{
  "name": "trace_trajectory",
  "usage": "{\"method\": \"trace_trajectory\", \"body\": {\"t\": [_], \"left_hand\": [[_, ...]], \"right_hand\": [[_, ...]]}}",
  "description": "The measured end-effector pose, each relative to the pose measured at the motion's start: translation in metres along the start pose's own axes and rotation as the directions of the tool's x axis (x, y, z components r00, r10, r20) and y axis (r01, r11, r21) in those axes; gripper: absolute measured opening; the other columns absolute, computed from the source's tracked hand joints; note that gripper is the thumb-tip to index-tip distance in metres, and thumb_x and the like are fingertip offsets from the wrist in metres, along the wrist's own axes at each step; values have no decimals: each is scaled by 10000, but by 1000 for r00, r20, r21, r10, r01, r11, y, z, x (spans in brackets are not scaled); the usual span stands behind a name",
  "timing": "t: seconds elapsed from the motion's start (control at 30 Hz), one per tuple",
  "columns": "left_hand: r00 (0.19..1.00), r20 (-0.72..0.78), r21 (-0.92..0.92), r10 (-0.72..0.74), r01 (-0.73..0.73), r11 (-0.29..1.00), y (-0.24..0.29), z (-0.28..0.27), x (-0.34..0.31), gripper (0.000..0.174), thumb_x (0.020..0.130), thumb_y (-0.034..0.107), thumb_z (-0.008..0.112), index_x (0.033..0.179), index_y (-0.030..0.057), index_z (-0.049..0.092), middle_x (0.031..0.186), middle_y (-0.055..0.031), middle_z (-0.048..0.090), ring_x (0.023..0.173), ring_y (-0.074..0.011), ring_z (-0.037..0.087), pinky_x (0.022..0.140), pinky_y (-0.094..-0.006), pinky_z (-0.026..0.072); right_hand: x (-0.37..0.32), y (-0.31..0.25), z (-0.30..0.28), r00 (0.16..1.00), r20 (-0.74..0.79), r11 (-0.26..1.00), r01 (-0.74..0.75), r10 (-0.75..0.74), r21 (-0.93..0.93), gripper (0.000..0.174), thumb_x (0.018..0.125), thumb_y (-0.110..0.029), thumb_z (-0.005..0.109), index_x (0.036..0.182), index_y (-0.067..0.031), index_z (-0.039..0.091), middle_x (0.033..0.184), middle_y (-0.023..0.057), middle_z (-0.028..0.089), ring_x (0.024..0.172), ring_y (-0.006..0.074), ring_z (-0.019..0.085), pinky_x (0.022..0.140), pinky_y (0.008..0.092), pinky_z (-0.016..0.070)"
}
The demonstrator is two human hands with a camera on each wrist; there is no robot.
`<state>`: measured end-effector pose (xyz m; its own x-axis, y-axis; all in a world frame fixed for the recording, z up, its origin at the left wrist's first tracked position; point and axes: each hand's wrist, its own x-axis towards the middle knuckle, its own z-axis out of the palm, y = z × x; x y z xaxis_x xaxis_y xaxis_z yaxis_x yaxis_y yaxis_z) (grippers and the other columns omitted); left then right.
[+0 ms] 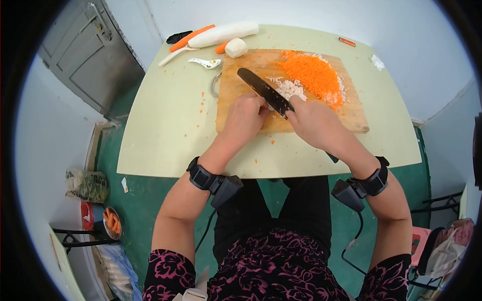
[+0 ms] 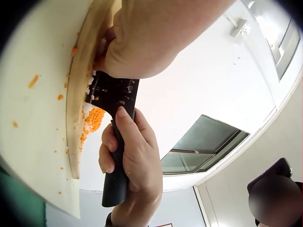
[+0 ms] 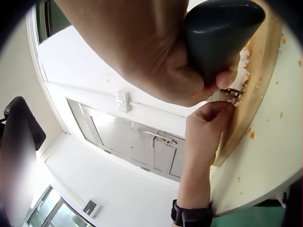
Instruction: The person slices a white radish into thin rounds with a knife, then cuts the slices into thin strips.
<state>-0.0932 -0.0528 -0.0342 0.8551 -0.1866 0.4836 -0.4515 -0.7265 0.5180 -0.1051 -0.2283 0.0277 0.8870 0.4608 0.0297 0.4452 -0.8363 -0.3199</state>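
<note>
My right hand [image 1: 316, 123] grips the dark handle [image 2: 116, 177] of a broad black-bladed kitchen knife [image 1: 263, 89]. The blade slants over the wooden cutting board [image 1: 233, 75], its tip toward the far left. Close against the blade, my left hand [image 1: 244, 118] has its fingers curled down at the board, holding a small white radish piece that is mostly hidden under the fingertips. Finely chopped white radish [image 1: 291, 89] lies just beyond the blade. A larger heap of minced carrot [image 1: 314, 75] covers the board's far right, with white bits along its edge.
Behind the board's left corner are a peeled white chunk [image 1: 236, 48], a long white radish [image 1: 226, 34] and a carrot [image 1: 193, 37]. A peeler [image 1: 178, 55] and a white spoon [image 1: 206, 62] lie nearby. Orange crumbs dot the pale table [image 1: 165, 120]. A red lighter-like item [image 1: 347, 42] lies far right.
</note>
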Motion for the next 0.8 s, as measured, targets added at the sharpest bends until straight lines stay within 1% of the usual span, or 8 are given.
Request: {"method": "trace_trajectory", "body": {"t": [0.13, 0.23, 0.33, 0.43, 0.53, 0.63, 0.73, 0.8], "left_hand": [[1000, -6, -6, 31, -31, 1000, -1, 1, 0, 89, 714, 6, 650, 795, -21, 679, 762, -164, 616, 710, -318, 596, 663, -378, 475], [999, 39, 6, -26, 26, 1000, 1, -1, 1, 92, 718, 3, 640, 798, -17, 679, 775, -168, 619, 717, -326, 596, 662, -382, 474], [998, 30, 21, -57, 57, 998, 1, 0, 0, 96, 719, 2, 636, 802, -15, 680, 777, -171, 619, 718, -324, 597, 656, -386, 472], [1000, 6, 4, 0, 0, 1000, -3, 3, 1, 97, 724, 15, 642, 809, -14, 680, 773, -173, 616, 711, -322, 595, 653, -384, 469], [1000, 9, 17, 5, -5, 1000, -5, 3, 0, 113, 728, 27, 648, 829, -10, 683, 771, -173, 617, 709, -317, 597, 659, -378, 473], [997, 57, -38, -48, 51, 998, -1, -3, 2, 138, 735, 53, 664, 855, -12, 685, 786, -168, 629, 708, -296, 612, 659, -362, 481], [989, 26, -47, -145, 146, 988, -3, -8, 4, 159, 739, 79, 680, 864, -20, 685, 793, -160, 640, 707, -269, 627, 653, -348, 486], [979, 64, -51, -195, 198, 979, 2, -16, 4, 138, 729, 72, 670, 819, -32, 678, 768, -193, 632, 705, -323, 618, 657, -375, 487]], "right_hand": [[3, 0, 5, 1000, 4, 1000, 8, -8, -2, 243, 918, -218, 483, 905, 25, 477, 743, 248, 580, 739, 422, 574, 659, 492, 442], [7, -3, -9, 994, 76, 988, -90, 81, 129, 236, 921, -205, 472, 893, 30, 473, 743, 246, 582, 757, 420, 578, 661, 493, 442], [4, -4, -7, 999, -23, 996, -22, 24, 85, 230, 921, -200, 468, 892, 28, 473, 742, 245, 583, 695, 407, 587, 638, 482, 452], [4, 4, 8, 996, -66, 998, 61, -63, -25, 236, 921, -206, 474, 889, 28, 475, 745, 249, 581, 607, 398, 580, 615, 469, 461], [11, 5, 7, 999, 0, 999, 33, -33, 43, 242, 922, -209, 473, 893, 31, 473, 742, 242, 585, 526, 362, 574, 569, 441, 471], [13, -9, -12, 985, 142, 969, -127, 98, 213, 238, 924, -202, 462, 897, 35, 466, 723, 226, 582, 517, 323, 586, 533, 411, 472], [12, -9, -18, 978, 138, 940, -192, 158, 282, 235, 925, -198, 454, 903, 37, 461, 714, 212, 578, 483, 281, 585, 492, 383, 466], [8, -5, -13, 995, 33, 975, -98, 94, 202, 237, 924, -202, 460, 905, 35, 468, 730, 223, 580, 539, 317, 594, 529, 406, 469]]}}
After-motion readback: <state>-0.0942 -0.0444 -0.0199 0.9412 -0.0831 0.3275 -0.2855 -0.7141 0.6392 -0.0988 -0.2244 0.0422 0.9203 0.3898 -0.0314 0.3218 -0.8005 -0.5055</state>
